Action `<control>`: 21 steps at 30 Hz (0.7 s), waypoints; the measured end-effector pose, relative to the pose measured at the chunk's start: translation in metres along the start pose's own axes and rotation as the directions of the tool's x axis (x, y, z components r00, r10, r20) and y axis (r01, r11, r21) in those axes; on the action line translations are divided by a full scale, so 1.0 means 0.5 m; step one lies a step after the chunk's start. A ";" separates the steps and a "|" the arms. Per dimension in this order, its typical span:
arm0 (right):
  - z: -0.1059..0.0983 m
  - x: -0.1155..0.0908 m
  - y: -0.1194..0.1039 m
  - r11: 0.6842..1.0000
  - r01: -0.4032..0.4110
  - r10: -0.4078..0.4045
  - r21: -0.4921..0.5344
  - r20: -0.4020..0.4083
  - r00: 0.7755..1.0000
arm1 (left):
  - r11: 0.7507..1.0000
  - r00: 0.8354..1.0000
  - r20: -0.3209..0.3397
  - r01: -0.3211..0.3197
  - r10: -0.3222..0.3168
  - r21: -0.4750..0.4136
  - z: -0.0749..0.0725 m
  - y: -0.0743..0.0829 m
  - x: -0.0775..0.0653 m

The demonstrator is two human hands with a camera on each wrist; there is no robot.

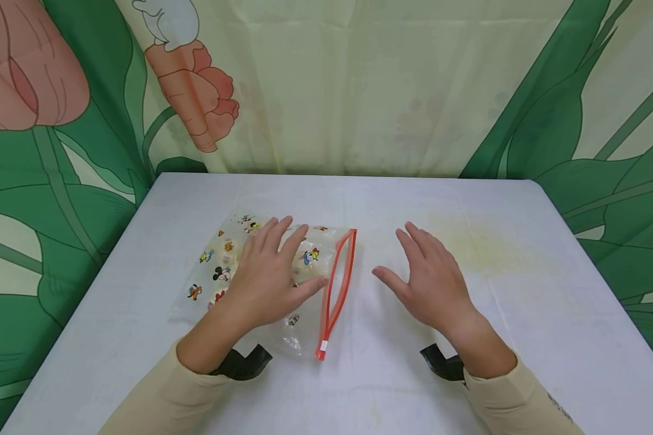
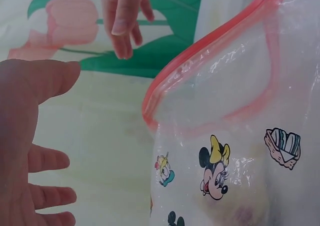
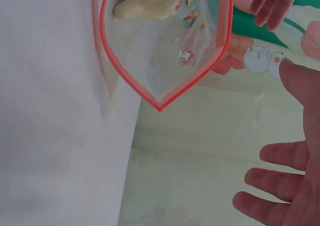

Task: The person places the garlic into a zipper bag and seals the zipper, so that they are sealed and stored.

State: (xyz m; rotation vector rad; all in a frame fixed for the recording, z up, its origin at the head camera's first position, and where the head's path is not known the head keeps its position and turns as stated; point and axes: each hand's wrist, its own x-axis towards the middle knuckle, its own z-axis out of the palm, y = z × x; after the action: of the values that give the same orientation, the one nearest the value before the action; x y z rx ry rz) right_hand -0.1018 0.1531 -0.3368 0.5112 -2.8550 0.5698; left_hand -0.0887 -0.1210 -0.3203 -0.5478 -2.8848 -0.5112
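Observation:
A clear plastic zip bag (image 1: 309, 302) printed with small cartoon characters lies on the table, left of the middle. Its red zip edge (image 1: 350, 257) faces right and gapes apart, with a white slider (image 1: 323, 345) at the near end. Through the mouth, the right wrist view shows a pale cream, ridged object (image 3: 147, 3) inside; its kind is unclear. My left hand (image 1: 269, 281) is over the bag with fingers extended, hiding part of it; contact cannot be made out. Apart from the bag, to its right, my right hand (image 1: 432, 284) holds nothing, its fingers spread.
A white cloth covers the table (image 1: 522, 314), with a faint yellowish stain (image 1: 479, 248) at the right. Behind it hangs a curtain (image 1: 359, 90) printed with tulips, leaves and a carrot. Black straps (image 1: 243, 362) sit at both wrists.

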 end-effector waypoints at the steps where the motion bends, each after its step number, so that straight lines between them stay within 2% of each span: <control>1: 0.000 -0.001 -0.002 1.000 0.006 -0.006 0.024 -0.004 1.000 | 0.999 0.999 -0.022 -0.035 0.034 -0.021 -0.001 -0.001 -0.003; 4: 0.000 -0.008 -0.007 0.996 0.039 -0.038 0.074 -0.013 0.999 | 0.987 0.990 -0.069 -0.131 0.125 -0.089 -0.004 -0.004 -0.018; 7: 0.002 -0.015 -0.011 0.992 0.086 -0.085 0.086 -0.024 0.996 | 0.969 0.981 -0.075 -0.191 0.181 -0.154 -0.005 -0.005 -0.039; 10: 0.004 -0.022 -0.013 0.986 0.135 -0.131 0.095 -0.049 0.990 | 0.958 0.979 -0.044 -0.204 0.200 -0.201 0.000 -0.001 -0.062; 16: 0.012 -0.026 -0.017 0.974 0.198 -0.189 0.108 -0.088 0.978 | 0.956 0.978 0.072 -0.174 0.195 -0.235 0.023 0.017 -0.099; 21: 0.014 -0.029 -0.025 0.971 0.215 -0.206 0.103 -0.090 0.974 | 0.956 0.964 0.114 -0.214 0.239 -0.199 0.052 0.028 -0.115</control>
State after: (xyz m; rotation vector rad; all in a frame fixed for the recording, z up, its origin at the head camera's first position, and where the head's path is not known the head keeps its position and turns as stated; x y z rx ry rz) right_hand -0.0846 0.1439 -0.3424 0.7808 -2.6608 0.6969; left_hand -0.0329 -0.1180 -0.3529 -0.9665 -2.8626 -0.7348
